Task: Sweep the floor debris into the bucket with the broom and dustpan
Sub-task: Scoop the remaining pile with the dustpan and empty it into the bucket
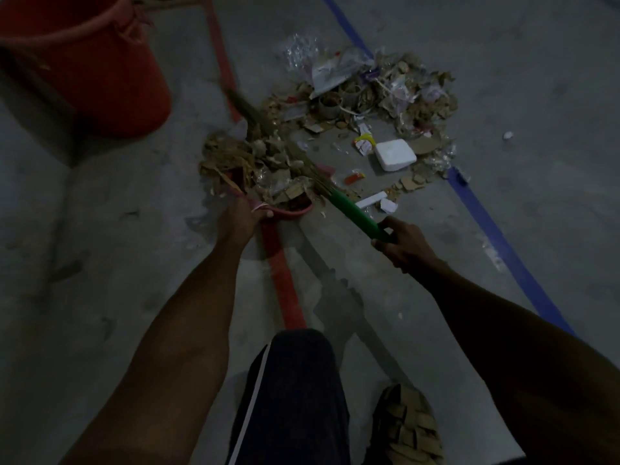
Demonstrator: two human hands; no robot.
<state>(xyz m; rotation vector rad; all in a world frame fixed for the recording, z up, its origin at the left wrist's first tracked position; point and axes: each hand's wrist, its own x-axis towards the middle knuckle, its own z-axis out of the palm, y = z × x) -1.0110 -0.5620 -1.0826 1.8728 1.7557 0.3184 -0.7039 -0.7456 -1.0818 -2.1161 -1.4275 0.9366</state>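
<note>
Fingers of the left hand (242, 216) curl round the handle of the pink dustpan (295, 209), heaped with debris (379, 95). Right hand (402, 245) grips the green broom (355, 213), bristles over the pan. Red bucket (100, 78) stands on the floor, far left.

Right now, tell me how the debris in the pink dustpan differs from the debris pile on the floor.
The debris in the pink dustpan is mostly brown leaf-like scraps; the debris pile on the floor also mixes in clear plastic, white paper and a white foam block. The dustpan load is compact, against the green-handled broom; the floor pile spreads wide. Both hold brown scraps.
</note>
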